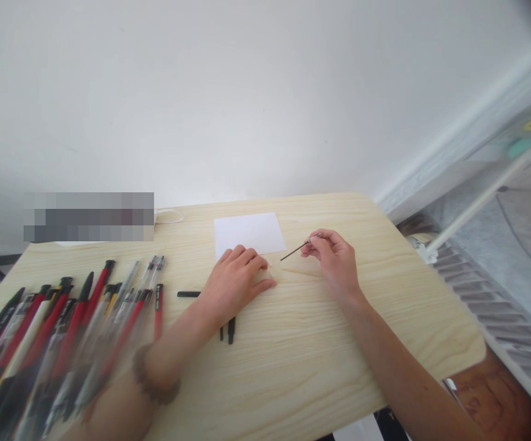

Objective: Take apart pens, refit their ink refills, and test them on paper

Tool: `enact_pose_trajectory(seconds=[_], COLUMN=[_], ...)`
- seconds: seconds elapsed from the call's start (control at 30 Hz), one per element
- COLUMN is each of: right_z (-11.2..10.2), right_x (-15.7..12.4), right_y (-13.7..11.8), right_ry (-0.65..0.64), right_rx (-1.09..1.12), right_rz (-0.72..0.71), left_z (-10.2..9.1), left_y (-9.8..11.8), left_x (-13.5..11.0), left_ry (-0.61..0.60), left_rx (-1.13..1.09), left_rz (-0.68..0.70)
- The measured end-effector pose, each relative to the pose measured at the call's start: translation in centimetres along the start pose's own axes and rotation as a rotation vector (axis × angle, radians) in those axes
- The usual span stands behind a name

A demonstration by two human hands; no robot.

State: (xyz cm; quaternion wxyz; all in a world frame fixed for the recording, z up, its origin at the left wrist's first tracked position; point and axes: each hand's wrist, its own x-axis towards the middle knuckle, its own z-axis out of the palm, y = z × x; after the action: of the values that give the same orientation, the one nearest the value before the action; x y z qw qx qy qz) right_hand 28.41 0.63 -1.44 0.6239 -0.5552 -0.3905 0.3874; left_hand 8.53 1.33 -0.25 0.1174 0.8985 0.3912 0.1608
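Observation:
My right hand [334,260], at the right of the paper, pinches a thin dark pen refill [294,250]. Its free end slants down to the left, toward my other hand. Just below the paper, my left hand [240,275] rests with curled fingers and its thumb a little apart from them. Something small, pale and see-through [271,268] shows between thumb and fingertips, too faint to name. Black pen parts lie around my left wrist: a short black stick [188,294] to its left, a thin black piece [222,334] and a thicker black piece [231,331] below.
A white sheet of paper [249,233] lies near the back of the wooden table [293,367]. Many pens [67,331], red, clear and black, spread over the left side. A blurred-out object [88,217] and a white cord [171,214] are at the back left, by the wall.

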Motion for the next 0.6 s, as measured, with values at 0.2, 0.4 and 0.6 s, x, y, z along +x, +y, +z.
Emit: enact_pose_trajectory(seconds=[0.2, 0.4, 0.6], right_z=[-0.3, -0.3, -0.3], right_x=[0.1, 0.1, 0.1], right_y=[0.0, 0.1, 0.2], right_ry=[0.005, 0.002, -0.005], right_rx=[-0.009, -0.039, -0.052], right_rz=[-0.019, -0.031, -0.034], left_z=[0.1, 0.0, 0.1], left_y=[-0.1, -0.6, -1.2], left_x=[0.4, 0.7, 0.7], left_ry=[0.015, 0.042, 0.031], left_rx=[0.007, 0.014, 0.036], left_rz=[-0.029, -0.016, 0.037])
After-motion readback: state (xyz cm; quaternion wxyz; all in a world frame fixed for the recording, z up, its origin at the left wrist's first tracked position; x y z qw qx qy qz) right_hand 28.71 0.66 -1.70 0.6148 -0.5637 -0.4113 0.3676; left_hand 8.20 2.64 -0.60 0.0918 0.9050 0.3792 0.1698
